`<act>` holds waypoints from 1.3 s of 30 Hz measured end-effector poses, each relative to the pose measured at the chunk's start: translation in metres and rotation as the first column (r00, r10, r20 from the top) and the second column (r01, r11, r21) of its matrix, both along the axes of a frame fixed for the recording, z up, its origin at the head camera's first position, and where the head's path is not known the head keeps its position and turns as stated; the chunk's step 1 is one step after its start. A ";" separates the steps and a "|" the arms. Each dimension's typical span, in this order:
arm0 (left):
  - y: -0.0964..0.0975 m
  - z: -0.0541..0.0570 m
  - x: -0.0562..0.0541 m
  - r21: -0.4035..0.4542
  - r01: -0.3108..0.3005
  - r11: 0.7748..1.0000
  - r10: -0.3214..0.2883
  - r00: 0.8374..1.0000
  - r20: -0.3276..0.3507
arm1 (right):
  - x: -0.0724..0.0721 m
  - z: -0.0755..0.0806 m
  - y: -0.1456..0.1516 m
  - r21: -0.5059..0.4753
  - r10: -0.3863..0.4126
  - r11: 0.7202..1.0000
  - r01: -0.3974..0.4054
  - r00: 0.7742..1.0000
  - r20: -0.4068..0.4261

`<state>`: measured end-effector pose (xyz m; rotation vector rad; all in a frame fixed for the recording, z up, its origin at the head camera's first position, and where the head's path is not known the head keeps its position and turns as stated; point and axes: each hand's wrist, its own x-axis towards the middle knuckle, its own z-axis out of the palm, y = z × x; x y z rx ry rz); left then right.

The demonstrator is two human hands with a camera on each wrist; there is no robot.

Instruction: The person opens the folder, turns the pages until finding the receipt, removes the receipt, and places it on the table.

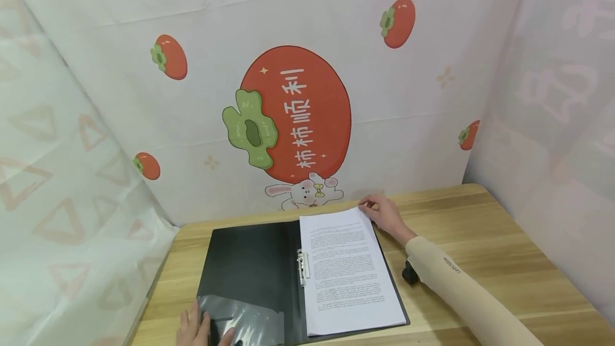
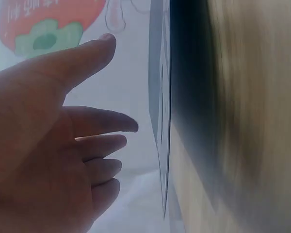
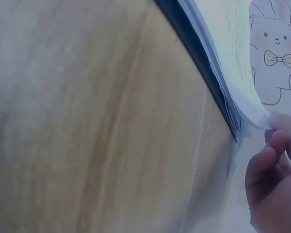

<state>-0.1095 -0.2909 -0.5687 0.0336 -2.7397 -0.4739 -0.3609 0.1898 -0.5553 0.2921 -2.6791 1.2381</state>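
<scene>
A black folder [image 1: 250,266] lies spread out on the table, with a stack of printed paper [image 1: 343,276] on its right side. Beside the spine, a metal clip [image 1: 303,267] sits at the paper's left edge. My right hand [image 1: 384,215] pinches the top right corner of the sheets; in the right wrist view that corner of the paper [image 3: 254,109] curves up between thumb and fingers. At the folder's lower left is my left hand [image 1: 194,330], by a clear plastic pocket [image 1: 254,316]. The left wrist view shows this hand [image 2: 48,145] with fingers extended, gripping nothing.
The wooden table [image 1: 480,239] extends to the right of the folder. A small black object [image 1: 410,273] is partly behind the right forearm. A white printed cloth [image 1: 202,105] hangs behind the table, and more cloth hangs at both sides.
</scene>
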 end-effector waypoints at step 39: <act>0.155 0.081 -0.038 -0.048 0.550 0.834 -0.528 0.820 0.223 | 0.009 0.034 -0.030 -0.072 0.063 0.995 -0.062 0.998 0.017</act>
